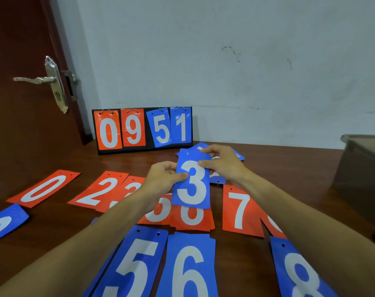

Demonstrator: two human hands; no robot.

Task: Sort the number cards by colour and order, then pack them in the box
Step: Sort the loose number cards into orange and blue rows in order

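Blue "3" card (192, 185) upright above red cards (242, 211)

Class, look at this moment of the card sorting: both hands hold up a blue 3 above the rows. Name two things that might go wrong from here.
1. The blue 3, pinched by the left hand and right hand, may land out of order: the blue row shows only 5, 6 and 8.
2. The forearms hang over the overlapping red cards and may sweep them askew.
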